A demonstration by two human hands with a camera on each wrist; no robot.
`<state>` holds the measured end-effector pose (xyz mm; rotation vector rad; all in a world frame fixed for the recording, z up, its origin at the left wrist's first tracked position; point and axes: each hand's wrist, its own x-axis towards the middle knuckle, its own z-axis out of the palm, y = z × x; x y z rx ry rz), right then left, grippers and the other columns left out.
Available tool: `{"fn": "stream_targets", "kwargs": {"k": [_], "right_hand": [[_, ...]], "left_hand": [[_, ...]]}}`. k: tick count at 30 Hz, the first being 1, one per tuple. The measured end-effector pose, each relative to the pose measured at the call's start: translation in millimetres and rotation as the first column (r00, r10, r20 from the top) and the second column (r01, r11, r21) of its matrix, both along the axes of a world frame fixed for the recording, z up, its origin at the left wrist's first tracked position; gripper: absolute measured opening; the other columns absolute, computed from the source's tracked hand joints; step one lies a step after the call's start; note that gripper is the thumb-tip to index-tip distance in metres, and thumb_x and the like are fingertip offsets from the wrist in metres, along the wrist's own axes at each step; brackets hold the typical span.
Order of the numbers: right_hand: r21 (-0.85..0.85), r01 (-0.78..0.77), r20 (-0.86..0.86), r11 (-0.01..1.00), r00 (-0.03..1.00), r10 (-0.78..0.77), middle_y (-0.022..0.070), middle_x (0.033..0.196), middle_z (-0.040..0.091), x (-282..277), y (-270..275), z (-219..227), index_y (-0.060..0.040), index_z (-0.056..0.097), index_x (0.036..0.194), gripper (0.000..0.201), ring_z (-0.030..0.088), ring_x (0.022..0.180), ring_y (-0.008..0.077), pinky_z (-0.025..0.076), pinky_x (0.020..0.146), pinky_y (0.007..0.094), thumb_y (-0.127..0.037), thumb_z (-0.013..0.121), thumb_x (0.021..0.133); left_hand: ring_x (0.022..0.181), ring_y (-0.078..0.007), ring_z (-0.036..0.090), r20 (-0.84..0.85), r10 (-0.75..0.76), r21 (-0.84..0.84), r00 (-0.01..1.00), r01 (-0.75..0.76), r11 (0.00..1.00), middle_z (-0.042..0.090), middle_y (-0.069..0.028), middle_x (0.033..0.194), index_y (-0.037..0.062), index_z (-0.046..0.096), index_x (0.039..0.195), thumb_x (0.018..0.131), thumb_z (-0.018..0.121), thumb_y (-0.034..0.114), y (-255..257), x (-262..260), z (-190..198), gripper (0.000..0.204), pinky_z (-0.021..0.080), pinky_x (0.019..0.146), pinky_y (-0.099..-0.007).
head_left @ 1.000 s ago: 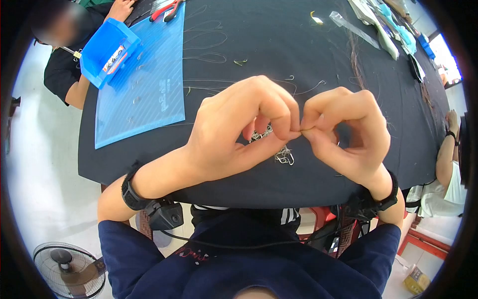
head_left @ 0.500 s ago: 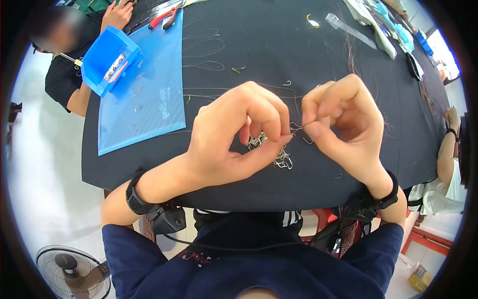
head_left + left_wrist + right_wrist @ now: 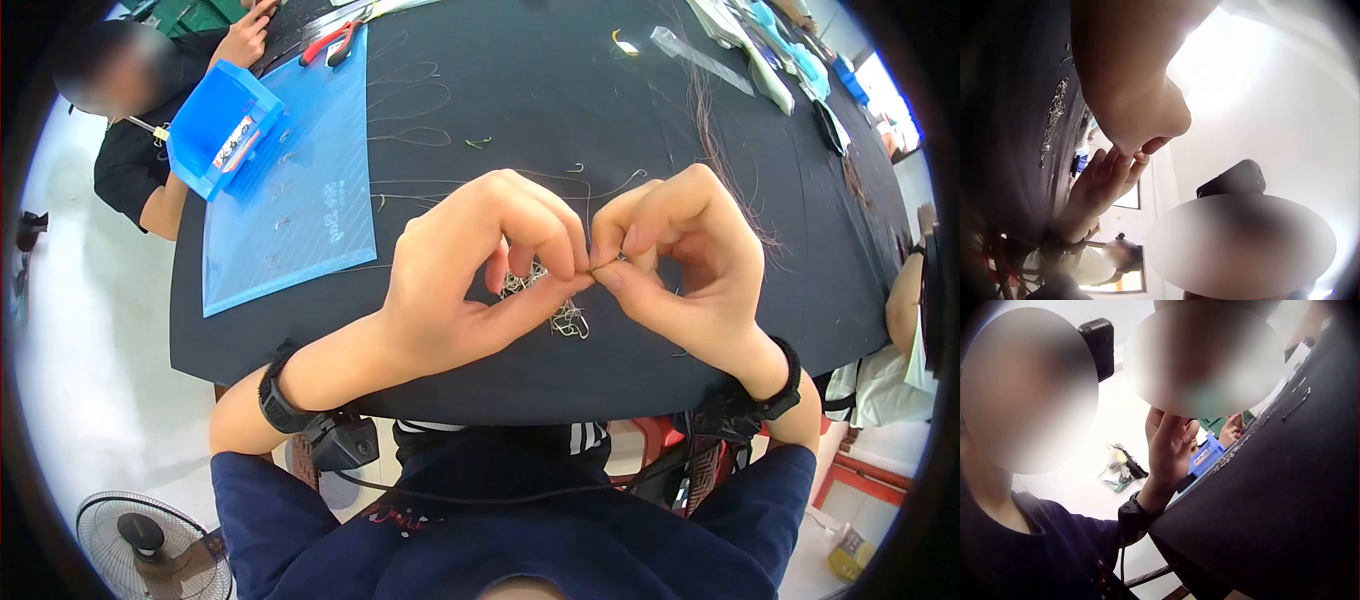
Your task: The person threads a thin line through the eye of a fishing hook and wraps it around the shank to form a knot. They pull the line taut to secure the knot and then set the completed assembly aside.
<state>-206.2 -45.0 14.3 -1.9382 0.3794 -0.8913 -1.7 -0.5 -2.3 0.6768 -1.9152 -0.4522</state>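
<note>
Both hands meet above the dark table, fingertips right beside each other in the head view. My left hand [image 3: 440, 265] pinches a thin piece of fishing line [image 3: 591, 269] between thumb and forefinger. From the other side, my right hand [image 3: 725, 275] pinches the same line, its other fingers curled. The fingertips hide most of the line. Below the left hand lies a pile of silvery fish hooks [image 3: 570, 323], partly covered by its fingers. The left wrist view shows this hook pile [image 3: 1054, 119] on the table too.
A blue translucent folder [image 3: 290, 230] at the left bears a blue bin [image 3: 220, 130], several hooks and red-handled pliers [image 3: 330, 42]. Looped lines [image 3: 410, 100] lie beside it. Brown strands [image 3: 705, 120] and a clear plastic strip [image 3: 700, 60] lie at the right. Another person [image 3: 130, 170] sits at the left.
Half a second ago the hands stood slightly apart with thin line showing between them. The right hand has since moved left, bringing the fingertips together again, as they were one second ago.
</note>
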Motion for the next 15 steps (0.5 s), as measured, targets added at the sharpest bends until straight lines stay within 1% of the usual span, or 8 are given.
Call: {"fn": "stream_targets", "kwargs": {"k": [4, 7, 10, 12, 13, 15], "right_hand": [[0.003, 0.004, 0.013, 1.000, 1.000, -0.004, 0.0138, 0.088, 0.060, 0.5, 0.7, -0.3, -0.0032, 0.044, 0.092, 0.029, 0.047, 0.057, 0.0039, 0.043, 0.063, 0.0201, 0.011, 0.063, 0.075], [0.025, 0.034, 0.015, 0.999, 0.999, -0.035, 0.0134, 0.088, 0.060, 1.3, 3.9, 2.6, -0.0040, 0.044, 0.092, 0.028, 0.047, 0.058, 0.0036, 0.042, 0.063, 0.0192, 0.010, 0.063, 0.076], [0.125, -0.005, 0.055, 0.992, 0.998, -0.002, 0.0129, 0.088, 0.060, 2.2, 0.9, -0.1, -0.0046, 0.043, 0.091, 0.028, 0.047, 0.060, 0.0035, 0.042, 0.062, 0.0182, 0.008, 0.063, 0.077], [0.308, -0.022, 0.120, 0.951, 0.993, -0.015, 0.0125, 0.087, 0.060, 3.7, -1.5, -0.8, -0.0048, 0.043, 0.091, 0.027, 0.046, 0.060, 0.0034, 0.041, 0.062, 0.0176, 0.008, 0.062, 0.078], [0.397, -0.035, 0.150, 0.917, 0.988, -0.027, 0.0123, 0.087, 0.060, 4.0, -2.3, -1.7, -0.0049, 0.043, 0.091, 0.026, 0.046, 0.061, 0.0034, 0.041, 0.062, 0.0173, 0.008, 0.062, 0.078], [0.265, 0.016, 0.093, 0.964, 0.995, -0.042, 0.0134, 0.086, 0.060, 3.1, -2.1, -1.1, -0.0045, 0.043, 0.092, 0.027, 0.049, 0.061, 0.0051, 0.042, 0.061, 0.0182, 0.009, 0.062, 0.077]], "left_hand": [[0.060, -0.0045, 0.042, -0.007, 0.000, -0.004, 1.000, 0.000, 1.000, 0.060, -0.0084, 0.086, 0.0062, 0.046, 0.088, 0.071, 0.070, -0.010, 0.6, -0.5, -0.4, 0.033, 0.036, 0.053, -0.0163], [0.060, -0.0047, 0.043, -0.020, 0.008, 0.023, 1.000, -0.008, 1.000, 0.060, -0.0081, 0.085, 0.0066, 0.047, 0.087, 0.071, 0.070, -0.010, 3.3, -1.5, 1.6, 0.033, 0.035, 0.053, -0.0162], [0.061, -0.0055, 0.045, -0.030, 0.005, 0.050, 1.000, -0.003, 0.999, 0.061, -0.0081, 0.083, 0.0069, 0.047, 0.087, 0.070, 0.070, -0.011, 3.2, -0.6, 3.5, 0.034, 0.036, 0.053, -0.0164], [0.063, -0.0062, 0.047, -0.022, 0.007, 0.053, 1.000, -0.006, 0.999, 0.061, -0.0082, 0.082, 0.0070, 0.047, 0.087, 0.069, 0.070, -0.011, 2.4, -0.4, 1.9, 0.035, 0.037, 0.054, -0.0170], [0.063, -0.0065, 0.048, -0.012, 0.001, 0.026, 1.000, -0.001, 1.000, 0.061, -0.0083, 0.082, 0.0070, 0.047, 0.087, 0.069, 0.071, -0.011, 1.0, 0.1, 1.4, 0.035, 0.037, 0.054, -0.0174], [0.065, -0.0071, 0.049, 0.005, -0.008, -0.021, 1.000, 0.008, 1.000, 0.061, -0.0084, 0.082, 0.0069, 0.046, 0.087, 0.069, 0.071, -0.011, -1.1, 1.2, -1.1, 0.036, 0.038, 0.055, -0.0182]]}}
